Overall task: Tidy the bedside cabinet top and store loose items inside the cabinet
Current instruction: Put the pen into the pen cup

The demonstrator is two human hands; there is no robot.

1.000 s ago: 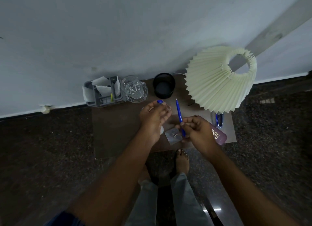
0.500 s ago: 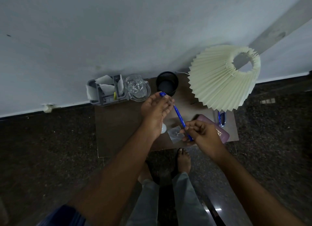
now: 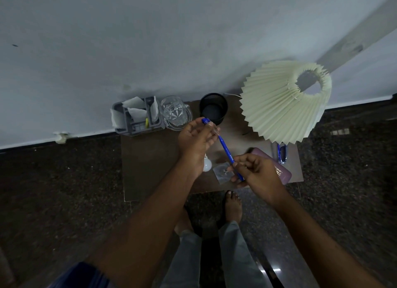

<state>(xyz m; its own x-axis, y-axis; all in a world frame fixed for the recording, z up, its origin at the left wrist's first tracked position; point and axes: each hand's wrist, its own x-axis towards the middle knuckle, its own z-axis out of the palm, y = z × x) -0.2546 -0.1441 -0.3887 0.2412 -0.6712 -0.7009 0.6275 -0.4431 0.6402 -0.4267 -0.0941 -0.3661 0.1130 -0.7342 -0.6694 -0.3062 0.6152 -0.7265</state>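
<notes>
A blue pen point(image 3: 228, 152) slants above the brown cabinet top point(image 3: 150, 158). My right hand point(image 3: 258, 172) pinches its lower end. My left hand point(image 3: 196, 140) is closed around its upper end, and a blue pen cap point(image 3: 205, 121) sticks out past the fingers. Whether the cap sits on the pen tip is hidden by the fingers. Under my hands lie a small white bulb point(image 3: 207, 165) and a clear plastic packet point(image 3: 222, 173). A purple case point(image 3: 279, 169) lies partly under my right hand.
Along the wall stand a grey organiser with papers point(image 3: 137, 118), a glass jug point(image 3: 175, 113) and a black mesh cup point(image 3: 213, 110). A pleated cream lampshade point(image 3: 281, 102) overhangs the right side, with a blue item point(image 3: 282, 153) below it. My bare foot point(image 3: 233, 206) stands on the dark floor.
My left hand and the cap moved up toward the black cup. The right hand tilted the pen so that its upper end now meets my left fingers.
</notes>
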